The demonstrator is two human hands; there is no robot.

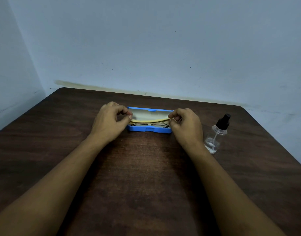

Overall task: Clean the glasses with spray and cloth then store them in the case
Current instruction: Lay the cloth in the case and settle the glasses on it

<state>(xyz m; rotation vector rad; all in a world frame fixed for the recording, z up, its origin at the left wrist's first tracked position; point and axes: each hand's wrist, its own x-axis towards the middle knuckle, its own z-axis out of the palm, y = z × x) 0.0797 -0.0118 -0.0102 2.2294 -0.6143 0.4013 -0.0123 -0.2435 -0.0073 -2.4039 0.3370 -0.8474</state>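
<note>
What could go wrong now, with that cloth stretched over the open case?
The yellow cloth, pinched by the left hand and right hand, might bunch over the glasses and stop the blue case from shutting. The spray bottle stands close by the right forearm, so pulling back could perhaps tip it.

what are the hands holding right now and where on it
Both hold the yellow cloth over the open blue case: the left hand pinches its left end, the right hand its right end.
</note>
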